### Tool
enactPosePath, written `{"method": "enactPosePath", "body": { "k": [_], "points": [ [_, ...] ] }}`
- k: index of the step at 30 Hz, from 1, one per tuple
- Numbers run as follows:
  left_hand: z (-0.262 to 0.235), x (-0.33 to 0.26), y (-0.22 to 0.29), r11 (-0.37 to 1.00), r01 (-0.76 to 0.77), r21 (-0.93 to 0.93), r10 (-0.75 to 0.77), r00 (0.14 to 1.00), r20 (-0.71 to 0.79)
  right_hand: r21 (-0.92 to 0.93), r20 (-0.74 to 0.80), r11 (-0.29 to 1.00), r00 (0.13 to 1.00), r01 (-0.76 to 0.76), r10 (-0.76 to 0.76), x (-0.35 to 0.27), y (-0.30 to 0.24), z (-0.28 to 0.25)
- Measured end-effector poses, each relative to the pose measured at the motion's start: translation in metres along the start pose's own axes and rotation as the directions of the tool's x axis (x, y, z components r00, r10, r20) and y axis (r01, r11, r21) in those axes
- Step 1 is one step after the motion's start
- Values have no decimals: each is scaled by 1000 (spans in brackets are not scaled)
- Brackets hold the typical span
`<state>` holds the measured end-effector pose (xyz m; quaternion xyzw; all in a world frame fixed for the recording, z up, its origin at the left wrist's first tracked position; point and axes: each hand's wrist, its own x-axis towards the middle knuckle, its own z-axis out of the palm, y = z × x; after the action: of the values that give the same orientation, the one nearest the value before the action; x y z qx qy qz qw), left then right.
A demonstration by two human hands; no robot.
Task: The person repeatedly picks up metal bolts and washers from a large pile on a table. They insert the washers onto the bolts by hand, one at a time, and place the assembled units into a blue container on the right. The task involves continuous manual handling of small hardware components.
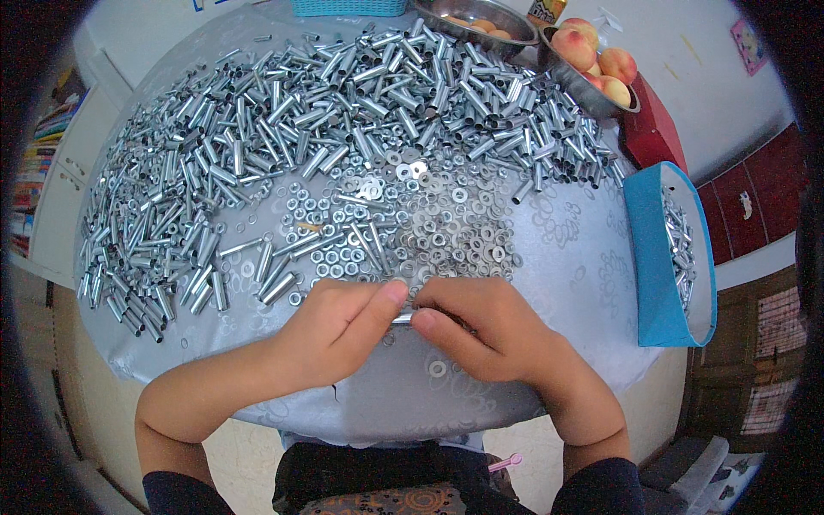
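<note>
At right, blue bin (657,257) w/ tubes (680,245), bowl (573,77) w/ peaches (592,51)

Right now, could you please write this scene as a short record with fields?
left hand: pinches one end of a small metal tube
right hand: pinches the other end
near hands: washers, nuts
far side: heap of metal tubes
surface: round table, pale cloth
right edge: blue box holding tubes
top right: bowl of peaches
</note>
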<state>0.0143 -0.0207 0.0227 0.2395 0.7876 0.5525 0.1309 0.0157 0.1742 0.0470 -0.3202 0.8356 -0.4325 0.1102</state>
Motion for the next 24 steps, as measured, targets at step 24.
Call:
{"method": "enactPosePath", "body": {
  "k": [24],
  "points": [
    [1, 0, -1, 999, -36, 41, 36, 999, -2, -290, -84, 928, 960, 233, -268, -4, 5, -1]
  ]
}}
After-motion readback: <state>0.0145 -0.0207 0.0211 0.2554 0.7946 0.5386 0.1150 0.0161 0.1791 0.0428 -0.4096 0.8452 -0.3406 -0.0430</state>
